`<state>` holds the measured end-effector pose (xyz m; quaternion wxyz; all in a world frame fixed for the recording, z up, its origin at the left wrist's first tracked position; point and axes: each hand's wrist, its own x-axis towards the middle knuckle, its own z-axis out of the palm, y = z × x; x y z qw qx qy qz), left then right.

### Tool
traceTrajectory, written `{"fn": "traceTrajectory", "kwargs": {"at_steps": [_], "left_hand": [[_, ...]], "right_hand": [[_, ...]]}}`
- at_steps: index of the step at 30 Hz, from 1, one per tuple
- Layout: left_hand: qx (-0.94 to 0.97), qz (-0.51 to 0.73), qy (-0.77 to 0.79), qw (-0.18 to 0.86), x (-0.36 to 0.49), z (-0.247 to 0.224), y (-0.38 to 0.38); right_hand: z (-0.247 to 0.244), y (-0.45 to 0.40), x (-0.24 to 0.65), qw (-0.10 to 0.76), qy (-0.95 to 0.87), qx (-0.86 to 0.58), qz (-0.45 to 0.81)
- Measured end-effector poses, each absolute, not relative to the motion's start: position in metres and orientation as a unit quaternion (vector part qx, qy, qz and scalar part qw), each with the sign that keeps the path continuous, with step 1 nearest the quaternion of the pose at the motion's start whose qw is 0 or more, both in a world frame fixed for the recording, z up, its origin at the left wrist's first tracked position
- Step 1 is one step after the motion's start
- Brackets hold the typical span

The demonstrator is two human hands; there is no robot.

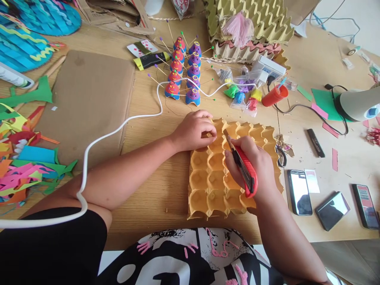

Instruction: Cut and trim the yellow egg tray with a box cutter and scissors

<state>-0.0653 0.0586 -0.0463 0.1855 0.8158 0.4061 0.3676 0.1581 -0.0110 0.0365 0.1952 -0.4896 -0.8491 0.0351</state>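
A yellow-brown egg tray (200, 180) lies on the table in front of me. My right hand (252, 158) is closed round a red box cutter (247, 174), whose blade points away from me over the tray's upper middle cups. Whether the blade touches the cardboard I cannot tell. At the tray's far left corner, my left hand (197, 130) is closed with its fingers curled round the edge of a cup. Its fingertips are partly hidden. Just beyond stand two rows of painted egg-cup figures, red ones (177, 66) and purple ones (194, 72), with pins stuck in them.
A white cable (124, 126) runs over my left arm. Brown cardboard (86, 95) and paper scraps (26, 174) lie left. Right are scissors (281, 156), phones (299, 192) and a red cup (275, 95). Behind are clay bags (240, 95) and stacked egg trays (267, 19).
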Motion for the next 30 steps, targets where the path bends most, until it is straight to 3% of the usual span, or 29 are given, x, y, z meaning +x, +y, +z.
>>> {"fn": "traceTrajectory", "kwargs": {"at_steps": [5,30], "left_hand": [[0.818,0.364,0.408,0.181,-0.065,-0.046,0.059],[0.815,0.348,0.421,0.192,-0.066,-0.044,0.057]], "right_hand": [[0.031,-0.012,0.161,0.233,-0.835,-0.494,0.068],[0.029,-0.012,0.164,0.196,-0.852,-0.484,0.049]]}}
